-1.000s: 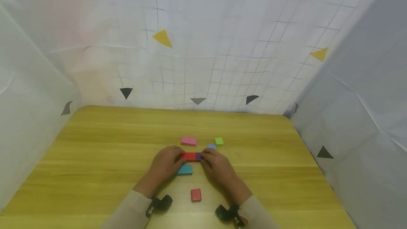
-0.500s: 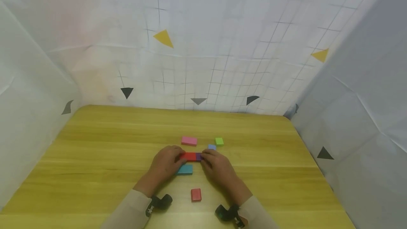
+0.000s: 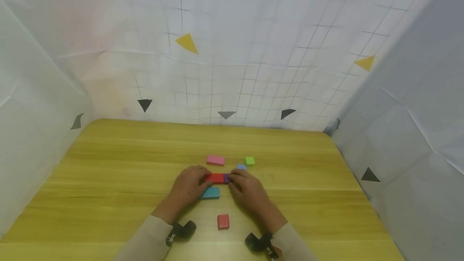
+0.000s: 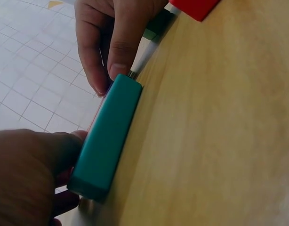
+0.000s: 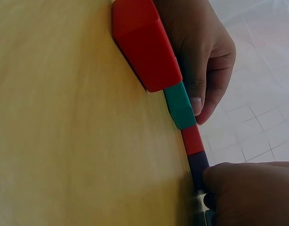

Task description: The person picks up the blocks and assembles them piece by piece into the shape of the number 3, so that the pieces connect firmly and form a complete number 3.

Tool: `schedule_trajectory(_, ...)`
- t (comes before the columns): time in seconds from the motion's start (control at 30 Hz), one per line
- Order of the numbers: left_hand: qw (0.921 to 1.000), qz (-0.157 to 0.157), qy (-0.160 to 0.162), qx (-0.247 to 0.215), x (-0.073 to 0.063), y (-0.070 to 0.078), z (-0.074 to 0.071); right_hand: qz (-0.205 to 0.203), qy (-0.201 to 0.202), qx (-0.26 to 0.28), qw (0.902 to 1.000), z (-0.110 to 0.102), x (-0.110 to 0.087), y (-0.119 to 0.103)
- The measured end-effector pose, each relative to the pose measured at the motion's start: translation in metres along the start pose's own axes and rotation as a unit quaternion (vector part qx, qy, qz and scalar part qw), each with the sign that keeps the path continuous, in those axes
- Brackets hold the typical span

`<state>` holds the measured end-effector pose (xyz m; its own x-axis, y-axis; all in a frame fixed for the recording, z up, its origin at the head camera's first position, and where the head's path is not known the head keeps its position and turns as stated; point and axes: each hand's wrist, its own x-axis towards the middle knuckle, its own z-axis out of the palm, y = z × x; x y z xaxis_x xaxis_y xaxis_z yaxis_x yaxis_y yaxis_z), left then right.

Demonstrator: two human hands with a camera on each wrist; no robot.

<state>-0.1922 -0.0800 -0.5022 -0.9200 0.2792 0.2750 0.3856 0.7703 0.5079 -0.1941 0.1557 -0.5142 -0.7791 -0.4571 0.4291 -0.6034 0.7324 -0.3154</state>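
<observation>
Near the middle of the table, a red block (image 3: 217, 178) and a purple block (image 3: 226, 178) lie end to end in one row. My left hand (image 3: 189, 184) grips the red block at its left end, thumb on the near side and fingers on the far side. At the other end, my right hand (image 3: 250, 188) pinches the purple block between thumb and fingers. The right wrist view shows the purple block (image 5: 199, 170) right against the red one (image 5: 193, 139). A teal block (image 3: 211, 193) lies just in front of the row, partly behind the left hand in the head view.
A smaller red block (image 3: 223, 221) lies nearer the body, between the forearms. Beyond the row are a pink block (image 3: 215, 160), a light blue block (image 3: 241, 167) close to the right fingers, and a green block (image 3: 249, 161). White sheets (image 3: 232, 79) enclose the wooden table (image 3: 108, 164).
</observation>
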Motion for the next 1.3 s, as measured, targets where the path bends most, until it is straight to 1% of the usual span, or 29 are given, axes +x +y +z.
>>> schedule_trajectory(0.23,0.9999,0.012,0.003,0.008,0.000,-0.004,0.003,-0.004,0.007,0.008,0.9999,0.001,-0.001,0.000)
schedule_trajectory(0.5,0.9999,0.010,0.003,0.009,-0.001,-0.004,0.004,-0.019,0.021,0.024,0.9993,-0.002,0.000,-0.002)
schedule_trajectory(0.67,0.9997,0.018,0.008,0.012,-0.001,-0.004,0.003,-0.011,0.018,0.023,0.9995,-0.002,0.000,-0.002)
schedule_trajectory(0.8,0.9997,0.019,0.013,0.000,-0.002,-0.004,0.002,-0.003,0.016,0.020,0.9997,-0.004,0.000,-0.004)
schedule_trajectory(1.0,0.9997,0.021,0.009,-0.008,-0.002,-0.005,0.003,0.001,0.021,0.013,0.9997,-0.005,-0.001,-0.004)
schedule_trajectory(1.07,0.9997,0.020,0.008,-0.007,-0.003,-0.005,0.003,-0.006,0.031,0.014,0.9994,-0.005,-0.002,-0.002)
schedule_trajectory(1.13,0.9998,0.019,0.009,-0.007,-0.003,-0.004,0.002,-0.021,0.049,0.020,0.9984,-0.005,-0.002,0.000)
schedule_trajectory(1.23,0.9998,0.017,0.009,-0.006,-0.003,-0.004,0.002,-0.055,0.090,0.021,0.9942,-0.005,-0.002,0.004)
schedule_trajectory(1.3,0.9998,0.016,0.006,-0.007,-0.002,-0.004,0.002,-0.064,0.115,0.019,0.9911,-0.006,-0.002,0.008)
